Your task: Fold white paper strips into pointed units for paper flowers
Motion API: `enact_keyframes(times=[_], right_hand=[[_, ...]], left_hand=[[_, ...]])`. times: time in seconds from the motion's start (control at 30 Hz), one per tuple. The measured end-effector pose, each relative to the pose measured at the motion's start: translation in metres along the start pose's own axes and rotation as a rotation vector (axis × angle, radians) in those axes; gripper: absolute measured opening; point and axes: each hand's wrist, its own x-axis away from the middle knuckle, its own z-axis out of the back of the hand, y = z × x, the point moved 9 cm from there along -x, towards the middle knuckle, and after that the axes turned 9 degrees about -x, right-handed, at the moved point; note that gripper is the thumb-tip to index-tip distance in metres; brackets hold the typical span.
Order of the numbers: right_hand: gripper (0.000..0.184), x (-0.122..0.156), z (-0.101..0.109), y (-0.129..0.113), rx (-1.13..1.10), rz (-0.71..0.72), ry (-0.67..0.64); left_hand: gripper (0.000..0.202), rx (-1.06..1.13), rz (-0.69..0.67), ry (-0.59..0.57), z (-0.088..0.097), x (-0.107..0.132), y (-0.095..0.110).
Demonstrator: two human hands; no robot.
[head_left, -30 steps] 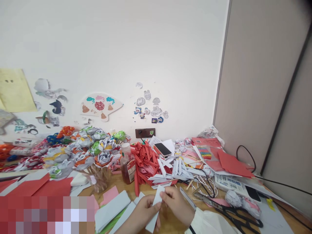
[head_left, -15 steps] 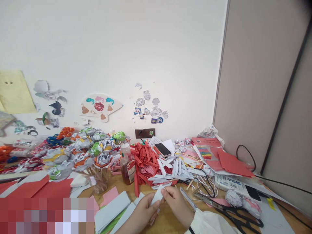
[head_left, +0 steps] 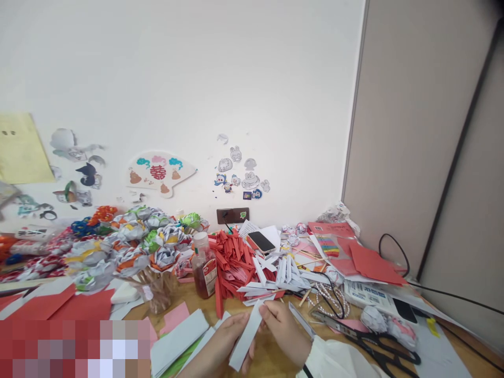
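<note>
A narrow strip of white paper slants between my two hands over the table's front. My left hand is closed on its left edge and underside, with some fingertips showing below it. Around the upper end, my right hand pinches the strip between thumb and fingers. Just beyond lies a pile of folded white paper strips, beside a heap of folded red paper strips. Left of my left hand, a stack of white paper sheets rests on green paper.
Large black-handled scissors lie right of my right sleeve. A glass bottle of reddish liquid stands near paper flowers on sticks in a jar. A phone lies behind the strips. Cables and bead strings are at the right.
The white paper strip has turned in my hands, and more of its flat length now shows, its lower end pointing toward me. Both hands stay in nearly the same place.
</note>
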Motion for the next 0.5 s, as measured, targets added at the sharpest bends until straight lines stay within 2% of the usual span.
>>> enact_keyframes(times=[0.13,0.2,0.33,0.5], right_hand=[[0.039,-0.001,0.003,0.007,-0.059,-0.065,0.039],[0.037,-0.002,0.005,0.009,-0.074,-0.070,0.074],[0.034,-0.003,0.009,0.014,-0.042,-0.075,0.120],[0.023,-0.002,0.010,0.018,0.010,-0.066,0.148]], left_hand=[[0.038,0.034,0.011,0.010,0.003,-0.008,-0.010],[0.036,0.036,-0.035,0.031,0.007,-0.016,-0.016],[0.040,-0.041,-0.045,0.128,0.022,-0.031,-0.032],[0.045,-0.124,-0.166,0.174,0.030,-0.037,-0.025]])
